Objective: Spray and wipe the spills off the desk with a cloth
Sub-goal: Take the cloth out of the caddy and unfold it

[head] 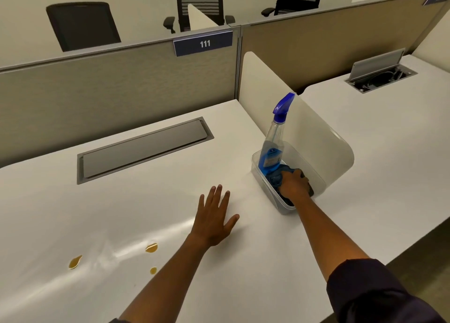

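Three small amber spills (151,248) lie on the white desk (121,213) near its front left. A clear spray bottle (274,142) with blue liquid and a blue trigger head stands upright in a clear plastic bin (259,176) at the desk's right side. A dark blue cloth (275,177) lies bunched in the same bin. My right hand (294,183) reaches into the bin and closes on the cloth. My left hand (214,215) rests flat on the desk with fingers spread, holding nothing, to the right of the spills.
A grey cable hatch (143,149) is set into the desk behind my hands. A rounded white divider (304,132) stands right behind the bin. Beige partition panels (117,88) with a "111" sign close off the back. The neighbouring desk (389,140) lies to the right, office chairs beyond.
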A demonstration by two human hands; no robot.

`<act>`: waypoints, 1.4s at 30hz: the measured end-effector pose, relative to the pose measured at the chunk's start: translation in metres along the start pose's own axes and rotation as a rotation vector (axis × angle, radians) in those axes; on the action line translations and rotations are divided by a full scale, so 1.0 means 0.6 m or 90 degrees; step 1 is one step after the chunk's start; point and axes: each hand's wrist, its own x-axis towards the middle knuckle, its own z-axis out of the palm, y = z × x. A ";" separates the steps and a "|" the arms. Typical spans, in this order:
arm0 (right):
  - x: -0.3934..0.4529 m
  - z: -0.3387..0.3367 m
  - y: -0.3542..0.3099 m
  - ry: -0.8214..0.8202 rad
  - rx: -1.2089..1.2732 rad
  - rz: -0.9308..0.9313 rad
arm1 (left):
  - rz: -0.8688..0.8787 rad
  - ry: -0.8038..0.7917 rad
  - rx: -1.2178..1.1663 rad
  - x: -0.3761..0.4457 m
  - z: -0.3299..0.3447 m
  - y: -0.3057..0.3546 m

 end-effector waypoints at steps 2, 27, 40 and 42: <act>0.003 0.005 0.001 0.012 0.009 -0.020 | 0.008 -0.013 0.005 0.004 0.012 0.008; -0.043 -0.062 0.057 0.266 0.348 -0.091 | -0.106 -0.015 -0.533 -0.069 -0.041 0.027; -0.222 -0.139 0.028 0.350 0.888 -0.245 | -0.124 -0.127 -0.856 -0.138 -0.099 0.054; -0.249 -0.140 -0.003 0.315 0.966 -0.268 | -0.134 -0.149 -0.919 -0.152 -0.101 0.053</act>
